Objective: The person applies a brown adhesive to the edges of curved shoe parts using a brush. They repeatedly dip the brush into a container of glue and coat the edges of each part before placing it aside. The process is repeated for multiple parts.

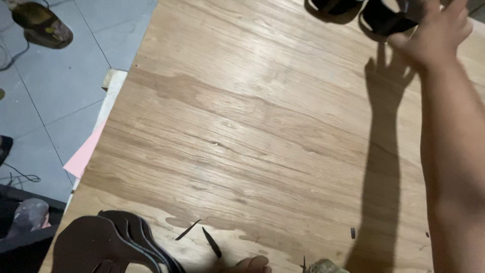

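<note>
My right hand (438, 30) is stretched out to the far right corner of a wooden table (262, 126), fingers spread. It hovers at a dark curved sandal piece (385, 20); whether it touches it is unclear. A second dark piece (333, 6) lies just left of that one at the top edge. Only a small part of my left hand (252, 263) shows at the bottom edge, near two thin dark slivers (212, 242) on the wood. A stack of dark brown sole-shaped pieces (106, 245) lies at the near left corner.
A greyish object (326, 266) pokes in at the bottom edge beside my left hand. Left of the table is a grey tiled floor (55, 86) with a worn sandal (41, 24), a pink sheet (85, 154) and a thin cable (20, 177).
</note>
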The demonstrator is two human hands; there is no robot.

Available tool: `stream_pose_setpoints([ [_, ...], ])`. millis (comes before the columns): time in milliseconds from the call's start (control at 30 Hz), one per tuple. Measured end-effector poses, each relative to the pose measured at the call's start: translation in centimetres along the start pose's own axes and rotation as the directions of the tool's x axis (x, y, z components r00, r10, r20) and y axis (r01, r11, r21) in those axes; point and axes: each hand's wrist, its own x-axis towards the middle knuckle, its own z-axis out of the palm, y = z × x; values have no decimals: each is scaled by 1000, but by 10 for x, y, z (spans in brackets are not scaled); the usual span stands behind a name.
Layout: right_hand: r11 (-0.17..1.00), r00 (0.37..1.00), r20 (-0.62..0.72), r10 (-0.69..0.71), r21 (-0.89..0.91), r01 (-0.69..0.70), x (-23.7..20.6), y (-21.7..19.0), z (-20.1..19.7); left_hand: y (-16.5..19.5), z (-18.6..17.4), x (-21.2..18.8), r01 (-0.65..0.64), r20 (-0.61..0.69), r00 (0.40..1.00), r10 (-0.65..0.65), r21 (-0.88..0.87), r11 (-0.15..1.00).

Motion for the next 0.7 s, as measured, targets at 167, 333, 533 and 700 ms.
stream_pose_setpoints([
  [167,994,992,86,-95,-51,99,-109,38,-3,40,-27,3,127,-118,986,-121,49,991],
  [333,957,947,306,-94,-233,170,-275,71,-22,86,-70,6,99,-132,988,-85,103,990],
  [533,870,927,125,355,319,-376,-421,109,-103,121,-84,-10,25,-171,985,-10,90,996],
  [700,707,781,156,605,346,-617,-558,86,-161,130,-82,-50,-70,-210,975,70,6,998],
])
